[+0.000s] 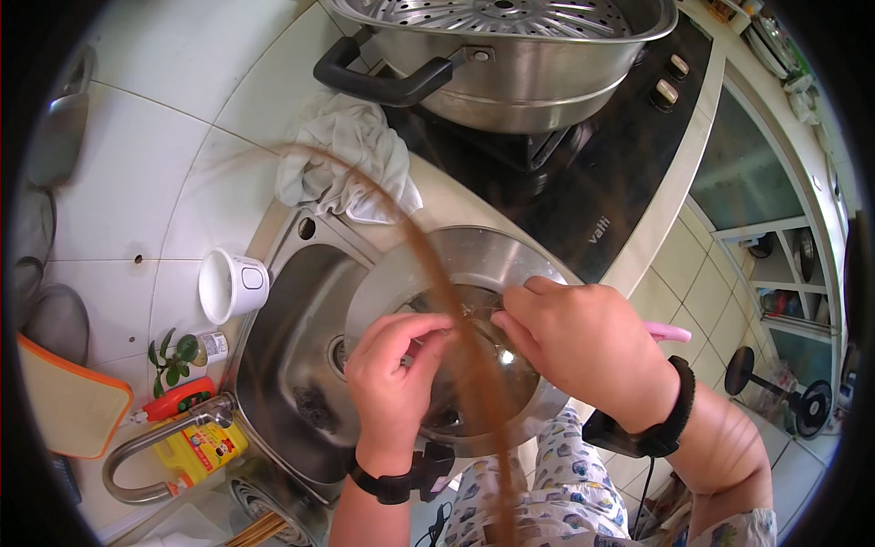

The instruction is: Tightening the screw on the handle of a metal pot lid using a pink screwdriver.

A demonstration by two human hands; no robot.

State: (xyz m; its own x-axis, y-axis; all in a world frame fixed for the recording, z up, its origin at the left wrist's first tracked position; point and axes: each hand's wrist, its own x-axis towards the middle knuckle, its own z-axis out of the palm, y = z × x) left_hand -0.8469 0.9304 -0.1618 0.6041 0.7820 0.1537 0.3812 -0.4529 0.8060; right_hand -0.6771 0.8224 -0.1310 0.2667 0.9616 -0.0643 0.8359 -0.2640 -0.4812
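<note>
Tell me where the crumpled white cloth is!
In the head view, the white cloth lies left of centre, toward the top, between the steel pot and the sink.

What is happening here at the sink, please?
A person holds the left hand and right hand over a wide-rimmed metal bowl at the sink, fingers bent inward. Whether anything small is between the fingertips, I cannot tell. A steel steamer pot stands on the black stove, untouched.

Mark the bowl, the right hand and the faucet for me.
Bowl (497, 253), head view: its far side.
Right hand (581, 339), head view: back of the hand.
Faucet (113, 469), head view: bend of the spout.
</note>
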